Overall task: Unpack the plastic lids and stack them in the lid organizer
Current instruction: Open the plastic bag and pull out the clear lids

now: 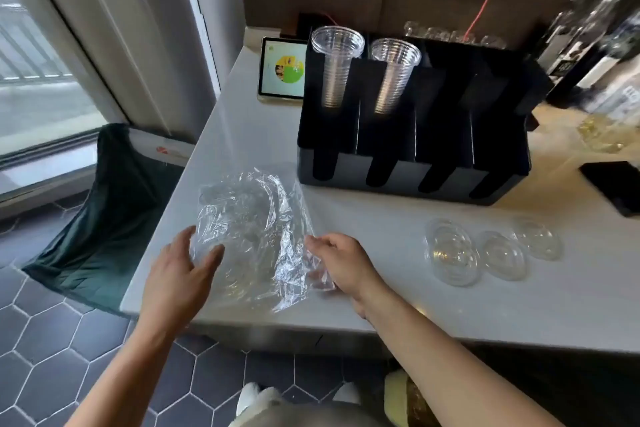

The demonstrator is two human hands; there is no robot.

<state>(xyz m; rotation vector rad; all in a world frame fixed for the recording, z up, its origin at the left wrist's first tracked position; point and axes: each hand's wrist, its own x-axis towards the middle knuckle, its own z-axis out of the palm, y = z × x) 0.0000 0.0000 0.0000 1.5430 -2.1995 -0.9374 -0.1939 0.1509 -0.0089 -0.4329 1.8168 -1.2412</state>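
A crumpled clear plastic bag (251, 229) lies on the white counter (381, 288) near its left front corner, with clear lids faintly visible inside. My left hand (180, 274) grips the bag's left edge. My right hand (341, 262) pinches its right edge. Three small piles of clear plastic lids (453, 253) (502, 255) (540, 237) sit on the counter to the right. Behind them stands the black lid organizer (415, 135) with several slots; two stacks of clear cups (336, 62) (393, 73) fill its left slots.
A tablet (282, 71) leans behind the organizer at its left. Bottles (595, 28) crowd the back right. A black object (613, 184) lies at the right edge. A dark green bag (110, 211) hangs left of the counter over a hexagon-tiled floor.
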